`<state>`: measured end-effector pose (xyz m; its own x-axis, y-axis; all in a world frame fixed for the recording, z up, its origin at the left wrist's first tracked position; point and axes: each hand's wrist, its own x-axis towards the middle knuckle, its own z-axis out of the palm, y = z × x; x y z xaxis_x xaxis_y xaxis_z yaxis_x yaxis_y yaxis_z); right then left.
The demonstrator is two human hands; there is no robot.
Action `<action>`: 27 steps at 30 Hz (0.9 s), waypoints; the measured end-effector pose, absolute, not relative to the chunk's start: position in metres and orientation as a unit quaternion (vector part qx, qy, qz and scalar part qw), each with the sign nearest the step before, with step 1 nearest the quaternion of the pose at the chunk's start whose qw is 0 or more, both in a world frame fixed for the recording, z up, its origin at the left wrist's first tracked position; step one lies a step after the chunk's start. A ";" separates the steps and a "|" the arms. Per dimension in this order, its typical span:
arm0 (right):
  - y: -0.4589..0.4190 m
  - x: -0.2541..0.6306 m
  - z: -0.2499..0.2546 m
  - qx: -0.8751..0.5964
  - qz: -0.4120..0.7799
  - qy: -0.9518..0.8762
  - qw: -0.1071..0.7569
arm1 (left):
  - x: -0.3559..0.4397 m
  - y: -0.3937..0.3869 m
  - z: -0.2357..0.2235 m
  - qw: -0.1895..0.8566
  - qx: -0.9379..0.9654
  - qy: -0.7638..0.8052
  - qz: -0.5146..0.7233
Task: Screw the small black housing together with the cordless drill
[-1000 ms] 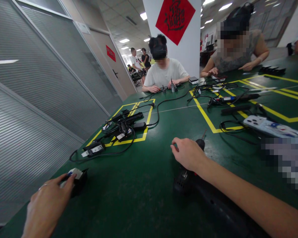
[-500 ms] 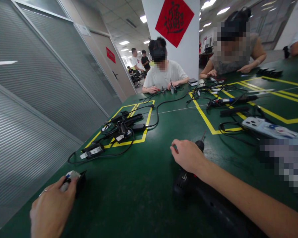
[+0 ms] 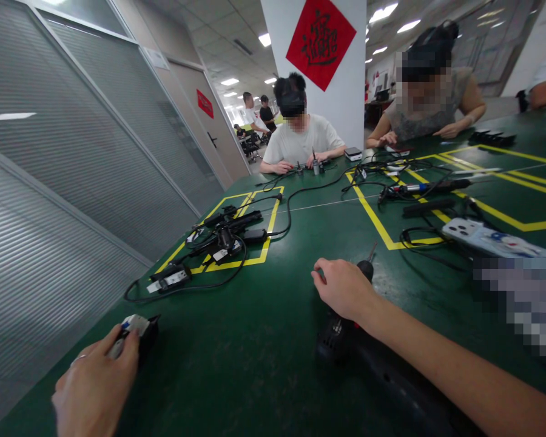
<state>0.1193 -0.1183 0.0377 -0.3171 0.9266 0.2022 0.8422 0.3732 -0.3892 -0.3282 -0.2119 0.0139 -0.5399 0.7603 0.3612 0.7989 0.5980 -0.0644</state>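
Observation:
My left hand [image 3: 95,379], at the lower left, pinches a small black-and-white piece [image 3: 139,331] between thumb and fingers just over the table. Part of that piece is hidden by the fingers, and I cannot make out its kind. My right hand [image 3: 343,285] lies curled across the body of a black power drill [image 3: 334,340], which rests on its side on the table. The drill's thin bit [image 3: 373,250] sticks out past the hand, pointing away from me. Its handle runs toward the lower right under my forearm, and the palm side of the grip is hidden.
On the green table [image 3: 236,352], black devices and cables [image 3: 225,233] lie in a yellow taped frame at the left. To the right are a pen-shaped tool [image 3: 428,187], more cables and a phone [image 3: 491,237]. Two people sit across, a person [image 3: 303,142] opposite and another [image 3: 432,103] to the right.
My left hand and the small piece in it have shifted very slightly. My right hand stays in place over the drill.

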 end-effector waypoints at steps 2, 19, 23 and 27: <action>-0.118 0.119 0.038 -0.550 0.107 -0.804 0.199 | -0.315 -0.210 0.017 0.175 -0.471 -0.862 -0.069; -0.114 0.123 0.047 -0.581 0.070 -0.745 0.320 | -0.061 -0.063 0.010 -0.027 -0.837 -0.436 -0.329; -0.097 0.138 0.050 -0.592 0.065 -0.724 0.347 | -0.025 -0.040 0.001 0.005 -0.901 -0.296 -0.317; -0.076 0.157 0.038 -0.575 0.114 -0.744 0.320 | -0.020 -0.028 -0.006 0.019 -0.923 -0.242 -0.297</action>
<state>0.1575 -0.0757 0.0383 -0.1339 0.9294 0.3440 0.7832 0.3120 -0.5379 -0.0196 -0.0280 -0.0057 0.7059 0.4359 0.5583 0.4587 -0.8819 0.1085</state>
